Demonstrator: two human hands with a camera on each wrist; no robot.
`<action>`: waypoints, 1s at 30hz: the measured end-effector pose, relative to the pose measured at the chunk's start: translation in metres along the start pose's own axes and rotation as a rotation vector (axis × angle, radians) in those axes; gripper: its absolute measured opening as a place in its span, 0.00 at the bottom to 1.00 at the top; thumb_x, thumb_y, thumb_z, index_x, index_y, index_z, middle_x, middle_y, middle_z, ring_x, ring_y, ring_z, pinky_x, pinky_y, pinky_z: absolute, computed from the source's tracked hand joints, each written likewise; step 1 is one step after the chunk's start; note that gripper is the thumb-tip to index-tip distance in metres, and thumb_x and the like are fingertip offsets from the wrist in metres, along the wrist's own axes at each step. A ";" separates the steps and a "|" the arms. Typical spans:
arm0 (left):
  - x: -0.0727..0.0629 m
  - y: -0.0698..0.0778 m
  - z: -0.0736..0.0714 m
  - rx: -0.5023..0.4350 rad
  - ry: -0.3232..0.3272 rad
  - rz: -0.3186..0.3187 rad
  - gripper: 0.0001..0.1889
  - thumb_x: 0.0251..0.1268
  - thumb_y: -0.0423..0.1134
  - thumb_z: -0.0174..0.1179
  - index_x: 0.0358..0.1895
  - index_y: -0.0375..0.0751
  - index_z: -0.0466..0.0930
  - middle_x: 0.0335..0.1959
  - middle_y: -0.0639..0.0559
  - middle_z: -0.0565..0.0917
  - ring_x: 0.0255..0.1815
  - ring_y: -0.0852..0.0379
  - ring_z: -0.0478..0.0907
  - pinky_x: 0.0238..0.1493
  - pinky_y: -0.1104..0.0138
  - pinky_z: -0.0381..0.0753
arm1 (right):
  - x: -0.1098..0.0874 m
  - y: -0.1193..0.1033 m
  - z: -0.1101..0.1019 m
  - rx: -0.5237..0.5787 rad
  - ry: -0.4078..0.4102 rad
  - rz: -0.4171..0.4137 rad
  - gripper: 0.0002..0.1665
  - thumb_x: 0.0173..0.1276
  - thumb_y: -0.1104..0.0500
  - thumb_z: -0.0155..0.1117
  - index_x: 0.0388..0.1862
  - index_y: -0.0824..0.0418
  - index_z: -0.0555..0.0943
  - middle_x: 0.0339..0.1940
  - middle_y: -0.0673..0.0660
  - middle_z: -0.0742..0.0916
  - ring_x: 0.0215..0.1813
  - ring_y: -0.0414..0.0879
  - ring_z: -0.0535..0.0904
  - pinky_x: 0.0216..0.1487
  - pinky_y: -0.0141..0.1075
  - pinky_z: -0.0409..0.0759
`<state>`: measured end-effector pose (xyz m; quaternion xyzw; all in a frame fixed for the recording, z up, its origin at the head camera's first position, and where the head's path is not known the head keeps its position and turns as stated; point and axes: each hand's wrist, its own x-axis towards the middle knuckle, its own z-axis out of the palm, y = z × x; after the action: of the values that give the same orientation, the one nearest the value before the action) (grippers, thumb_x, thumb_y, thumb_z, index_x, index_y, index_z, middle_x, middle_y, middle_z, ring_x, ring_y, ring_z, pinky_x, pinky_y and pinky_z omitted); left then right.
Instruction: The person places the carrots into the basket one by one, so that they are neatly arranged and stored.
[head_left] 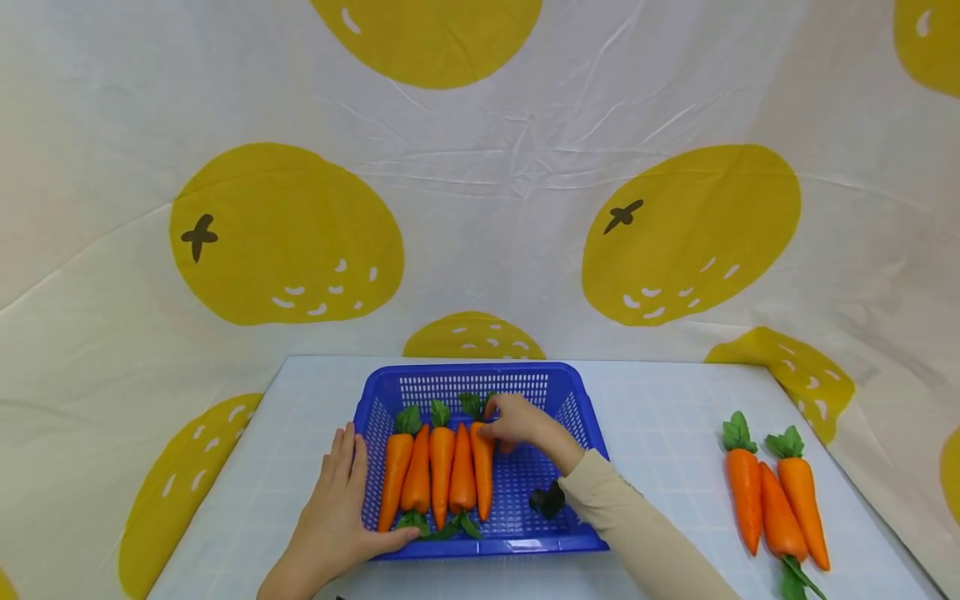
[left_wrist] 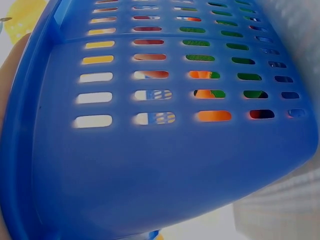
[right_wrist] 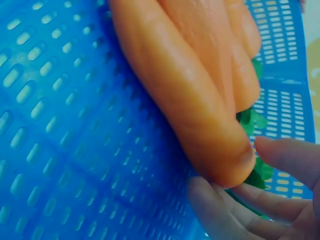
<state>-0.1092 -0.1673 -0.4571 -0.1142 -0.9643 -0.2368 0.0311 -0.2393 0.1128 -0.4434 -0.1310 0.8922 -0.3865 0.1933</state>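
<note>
Inside the blue plastic basket [head_left: 525, 546], several orange carrots [head_left: 442, 467] with green leafy tops lie side by side, their leaf ends alternating between back and front. My right hand [head_left: 517, 423] pinches the leafy end of the rightmost carrot [head_left: 482, 475] between thumb and fingers. Up close in the right wrist view, that carrot [right_wrist: 185, 95] has fingertips at both sides of its thick end. My left hand [head_left: 333, 504] lies with straight fingers along the basket's left side, its thumb at the front rim. The left wrist view is mostly filled by the basket's slotted outer wall [left_wrist: 150, 165].
Three more carrots [head_left: 780, 508] lie on the table to the right of the basket. A dark object [head_left: 547, 500] shows at the basket's right front, beside the right sleeve [head_left: 645, 525]. Behind the table [head_left: 660, 400] hangs a white cloth with yellow fruit prints.
</note>
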 end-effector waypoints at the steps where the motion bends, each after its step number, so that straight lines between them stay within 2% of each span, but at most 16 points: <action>1: 0.000 0.000 -0.001 0.001 -0.006 -0.005 0.76 0.35 0.77 0.69 0.77 0.25 0.41 0.79 0.31 0.35 0.80 0.35 0.31 0.74 0.42 0.37 | 0.000 0.000 -0.001 -0.003 0.007 -0.011 0.17 0.65 0.61 0.69 0.48 0.70 0.78 0.25 0.59 0.83 0.22 0.55 0.84 0.28 0.47 0.85; 10: 0.000 0.001 -0.001 -0.005 -0.016 -0.023 0.76 0.35 0.77 0.69 0.77 0.25 0.42 0.80 0.31 0.35 0.79 0.35 0.31 0.74 0.40 0.39 | -0.004 -0.005 -0.013 0.029 0.036 -0.101 0.14 0.70 0.58 0.65 0.46 0.68 0.80 0.27 0.66 0.85 0.24 0.59 0.85 0.30 0.50 0.85; 13: 0.000 0.002 -0.001 0.000 -0.006 -0.015 0.76 0.34 0.76 0.69 0.77 0.25 0.42 0.79 0.31 0.36 0.80 0.35 0.32 0.73 0.40 0.40 | -0.011 -0.011 -0.023 0.068 0.071 -0.135 0.14 0.71 0.57 0.64 0.48 0.67 0.81 0.28 0.63 0.86 0.26 0.60 0.85 0.30 0.50 0.85; 17: 0.000 0.002 0.000 0.009 0.004 -0.008 0.76 0.34 0.77 0.69 0.77 0.25 0.43 0.79 0.30 0.36 0.79 0.35 0.33 0.73 0.39 0.41 | -0.027 -0.018 -0.037 0.103 0.137 -0.177 0.17 0.72 0.55 0.64 0.51 0.66 0.81 0.28 0.56 0.85 0.28 0.59 0.85 0.29 0.44 0.85; 20: -0.001 0.002 -0.001 0.006 -0.006 -0.010 0.76 0.35 0.77 0.69 0.77 0.25 0.42 0.79 0.30 0.36 0.79 0.35 0.32 0.73 0.40 0.41 | -0.041 -0.023 -0.047 0.127 0.173 -0.195 0.18 0.71 0.54 0.64 0.53 0.65 0.80 0.29 0.56 0.85 0.29 0.57 0.85 0.29 0.39 0.85; 26: -0.001 0.003 -0.003 0.002 -0.003 -0.005 0.76 0.36 0.78 0.67 0.77 0.25 0.41 0.79 0.30 0.36 0.79 0.34 0.32 0.73 0.39 0.41 | -0.072 -0.027 -0.066 0.170 0.246 -0.258 0.18 0.71 0.56 0.64 0.53 0.67 0.80 0.29 0.56 0.85 0.28 0.49 0.85 0.33 0.40 0.86; 30: -0.001 0.002 -0.002 0.001 -0.004 -0.009 0.76 0.35 0.78 0.67 0.77 0.25 0.41 0.79 0.30 0.36 0.79 0.34 0.32 0.73 0.39 0.42 | -0.094 -0.023 -0.076 0.186 0.293 -0.287 0.17 0.71 0.57 0.64 0.52 0.67 0.80 0.31 0.57 0.86 0.29 0.49 0.85 0.35 0.43 0.86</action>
<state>-0.1078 -0.1662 -0.4546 -0.1104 -0.9650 -0.2364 0.0280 -0.1873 0.1819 -0.3562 -0.1807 0.8435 -0.5056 0.0157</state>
